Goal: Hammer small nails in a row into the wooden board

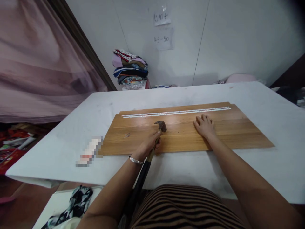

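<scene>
My left hand (150,143) is wrapped round the handle of a claw hammer (162,126), close below its head. The hammer head is at the wooden board (228,130), at the left end of a row of small dark dots (177,132); whether it touches the wood I cannot tell. The black grip of the handle runs back toward my body. Palm down, my right hand (205,126) rests on the board right of the dots, its fingers apart and holding nothing. Several loose nails (127,135) lie on the board's left part.
Two white measuring strips (176,112) run along the board's far side. The board lies on a white table (78,117), with a blurred-out flat object (89,152) by its left edge. Folded clothes (131,68) are stacked behind the table, and a pink curtain (43,57) hangs at the left.
</scene>
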Demonstrator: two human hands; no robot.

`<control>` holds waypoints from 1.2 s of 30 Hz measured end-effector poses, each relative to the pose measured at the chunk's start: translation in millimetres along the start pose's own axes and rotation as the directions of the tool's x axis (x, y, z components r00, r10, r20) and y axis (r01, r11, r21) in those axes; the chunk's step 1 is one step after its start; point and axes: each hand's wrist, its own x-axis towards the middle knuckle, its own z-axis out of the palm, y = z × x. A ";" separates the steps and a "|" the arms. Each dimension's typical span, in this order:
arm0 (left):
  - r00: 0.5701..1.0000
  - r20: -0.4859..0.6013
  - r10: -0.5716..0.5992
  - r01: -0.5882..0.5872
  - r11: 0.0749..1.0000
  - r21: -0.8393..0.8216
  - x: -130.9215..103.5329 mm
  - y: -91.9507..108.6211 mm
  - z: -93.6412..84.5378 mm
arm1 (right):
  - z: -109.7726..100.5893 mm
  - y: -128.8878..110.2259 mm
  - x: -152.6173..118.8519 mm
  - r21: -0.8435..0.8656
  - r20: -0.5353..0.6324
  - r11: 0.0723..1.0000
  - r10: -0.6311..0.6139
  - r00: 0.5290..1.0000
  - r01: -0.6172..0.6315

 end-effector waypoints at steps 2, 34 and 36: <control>1.000 0.001 0.000 0.000 1.000 0.004 -0.7 1.0 0.3 | -0.4 0.0 -0.3 0.005 -0.004 1.000 0.000 1.000 0.000; 1.000 0.000 0.000 0.000 1.000 -0.013 -1.1 -0.2 -1.0 | -0.5 0.2 -0.7 0.007 -0.004 1.000 -0.004 1.000 0.004; 1.000 -0.004 -0.007 0.007 1.000 -0.015 -0.4 -0.8 -1.1 | -1.4 -0.5 -0.9 0.005 -0.005 1.000 0.002 1.000 -0.002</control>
